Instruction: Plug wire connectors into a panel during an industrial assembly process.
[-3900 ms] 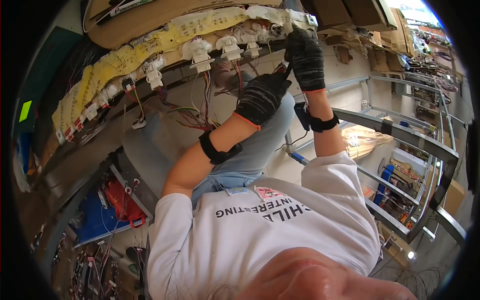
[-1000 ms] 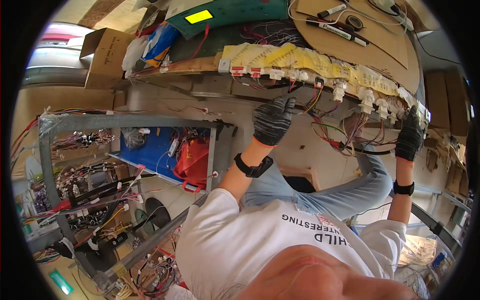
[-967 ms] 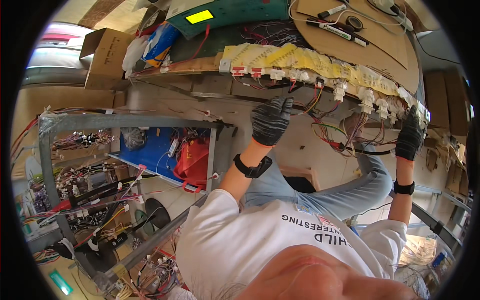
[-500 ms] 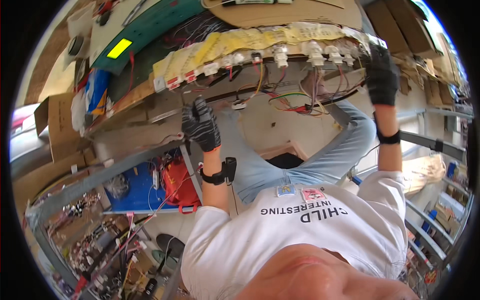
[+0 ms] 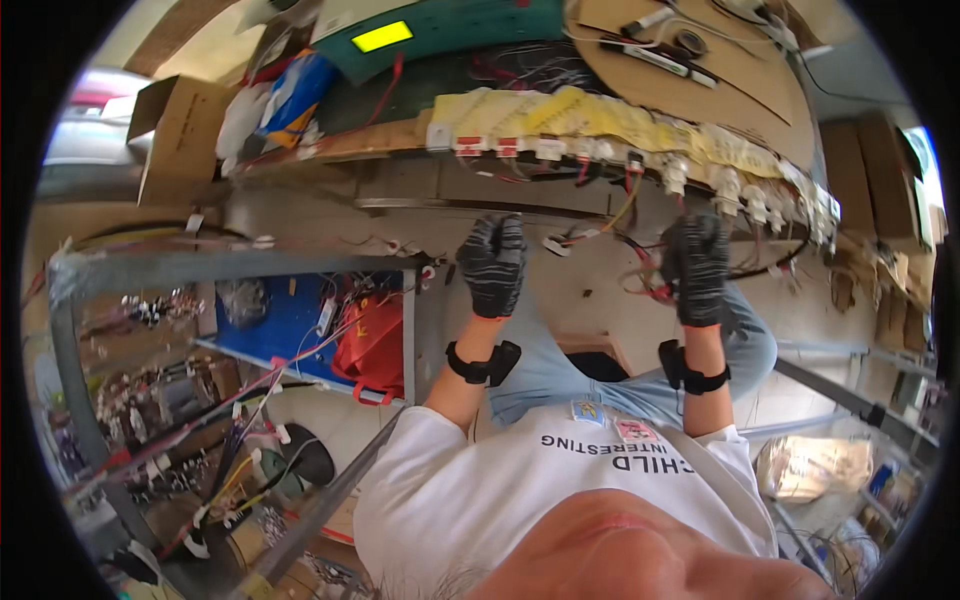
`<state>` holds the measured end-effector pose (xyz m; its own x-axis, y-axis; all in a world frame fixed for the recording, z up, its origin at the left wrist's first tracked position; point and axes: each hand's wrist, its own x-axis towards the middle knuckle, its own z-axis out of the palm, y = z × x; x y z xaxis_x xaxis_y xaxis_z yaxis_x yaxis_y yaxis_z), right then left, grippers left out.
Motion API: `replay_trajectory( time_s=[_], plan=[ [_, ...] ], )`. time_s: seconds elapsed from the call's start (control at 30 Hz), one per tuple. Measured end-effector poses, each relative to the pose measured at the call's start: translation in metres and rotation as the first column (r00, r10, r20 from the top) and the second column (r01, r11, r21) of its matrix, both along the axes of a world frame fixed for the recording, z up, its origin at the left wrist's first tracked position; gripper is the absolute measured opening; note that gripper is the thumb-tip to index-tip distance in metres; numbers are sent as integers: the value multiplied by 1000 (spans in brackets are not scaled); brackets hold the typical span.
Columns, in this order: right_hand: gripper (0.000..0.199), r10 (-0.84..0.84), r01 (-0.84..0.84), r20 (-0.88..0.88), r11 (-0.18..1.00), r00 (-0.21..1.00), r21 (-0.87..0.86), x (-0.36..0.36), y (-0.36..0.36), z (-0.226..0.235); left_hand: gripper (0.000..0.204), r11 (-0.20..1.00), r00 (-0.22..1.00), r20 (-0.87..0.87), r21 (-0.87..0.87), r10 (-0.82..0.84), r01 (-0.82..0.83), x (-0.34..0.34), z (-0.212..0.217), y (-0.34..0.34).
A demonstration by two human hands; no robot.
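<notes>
My left hand (image 5: 493, 266), in a dark striped glove, is held in front of the bench with its fingers curled closed; anything inside it is too small or hidden to make out. My right hand (image 5: 696, 270), gloved the same way, is closed beside the hanging coloured wires (image 5: 640, 282), below the row; its grip is hidden. Along the bench edge runs a row of white plug connectors (image 5: 675, 178) under crinkled yellow tape (image 5: 560, 118). A loose white connector (image 5: 556, 245) hangs on its wires between my hands.
Behind the row stand a green tester box (image 5: 440, 45) with a lit yellow display and a round cardboard sheet (image 5: 700, 60) bearing markers. A metal frame rack (image 5: 240, 268) with a blue tray and red bag (image 5: 370, 345) is at left. Cardboard boxes (image 5: 870, 180) stand at right.
My right hand has come from the row's right end down and left to the hanging wires. My left hand stays curled in front of the bench. The whole view has shifted.
</notes>
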<state>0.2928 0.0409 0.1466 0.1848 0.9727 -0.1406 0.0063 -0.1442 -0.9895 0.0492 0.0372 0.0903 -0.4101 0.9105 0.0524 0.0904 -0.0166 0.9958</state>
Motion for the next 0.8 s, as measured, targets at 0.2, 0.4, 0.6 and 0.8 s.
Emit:
replay_trajectory(
  time_s=[0.2,0.4,0.6,0.8],
  plan=[
    [14,-172,190,-221,980,960,61,6,14,10,11,999,996,-84,22,-23,25,-1,16,6],
    [13,-131,151,-233,986,964,71,13,15,1,11,1000,989,-144,-15,-6,4,0,25,11],
    [14,-132,161,-243,982,961,101,13,16,-4,10,1000,997,-82,-5,12,-13,-6,10,20],
    [15,-111,141,-257,985,960,101,12,16,-2,13,999,970,240,15,37,-42,-4,29,31]
  ],
)
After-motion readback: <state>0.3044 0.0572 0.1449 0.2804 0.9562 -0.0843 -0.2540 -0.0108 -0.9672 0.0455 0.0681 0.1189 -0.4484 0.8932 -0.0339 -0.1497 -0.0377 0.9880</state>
